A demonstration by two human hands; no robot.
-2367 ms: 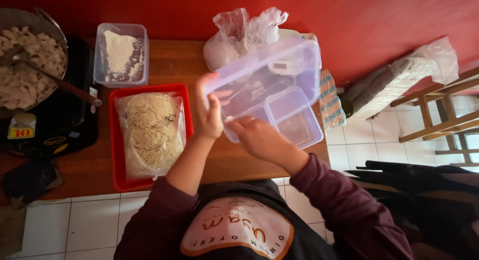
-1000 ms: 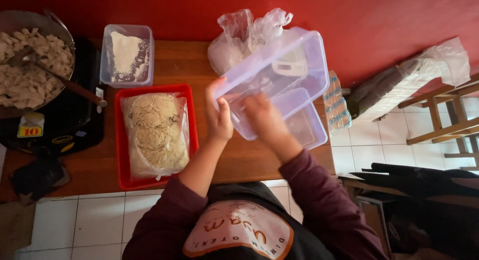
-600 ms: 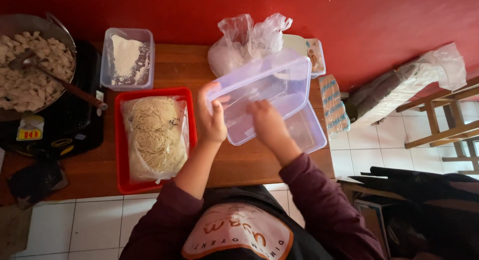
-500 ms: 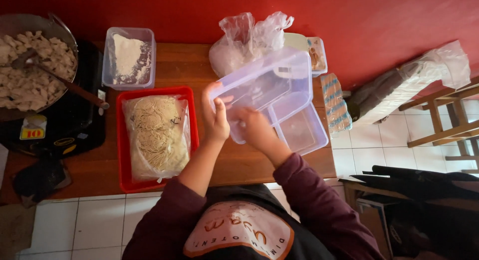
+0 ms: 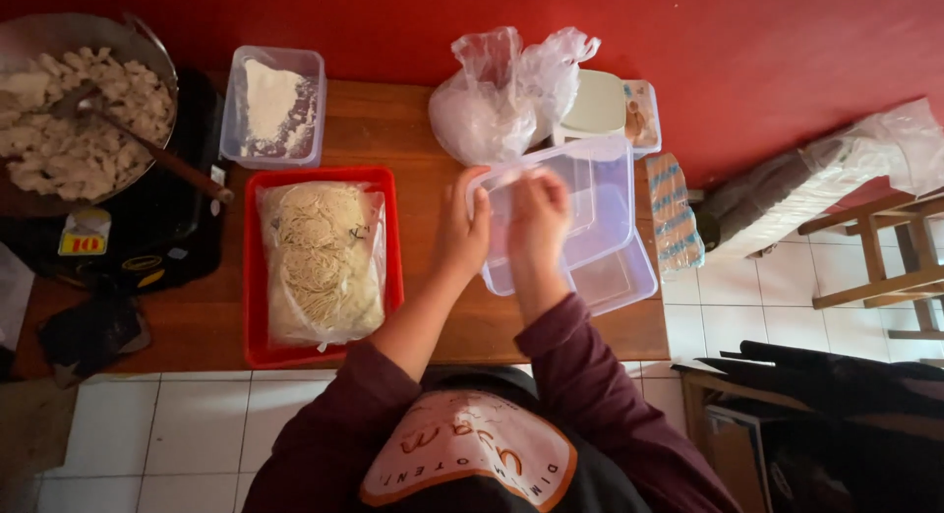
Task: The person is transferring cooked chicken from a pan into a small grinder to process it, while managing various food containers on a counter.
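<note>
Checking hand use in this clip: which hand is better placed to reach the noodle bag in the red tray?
Probably the left hand. It holds the clear lid's left edge, right beside the red tray with the noodle bag. The right hand is farther, over the lid.

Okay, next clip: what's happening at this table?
A person stands at a wooden table with both hands on a clear plastic container. The left hand grips its near-left edge, and the right hand is at the rim beside it; a second clear container sits underneath. To the left lies a red tray holding a bag of noodles.
</note>
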